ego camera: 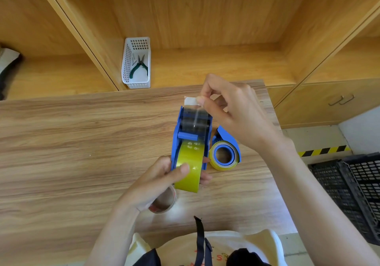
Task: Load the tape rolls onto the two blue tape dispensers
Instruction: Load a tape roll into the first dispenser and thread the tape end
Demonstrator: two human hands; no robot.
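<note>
**Tape End at Dispenser Front Edge**

The left hand (158, 180) is gripping a blue dispenser (186, 136) and its yellow tape roll (190, 168) above the desk (72, 142). The right hand (232, 109) is pinching the tape end (190, 101). The second loaded dispenser (225, 152) is lying just beside it, near the desk's right edge; open surface lies left.

A blue tape dispenser (186, 134) stands upright in the left hand (156, 181), its yellowish tape roll (190, 167) under the thumb, clear tape stretched up to the right hand (232, 109). Below that hand, a second loaded blue dispenser (226, 142) lies flat.
</note>
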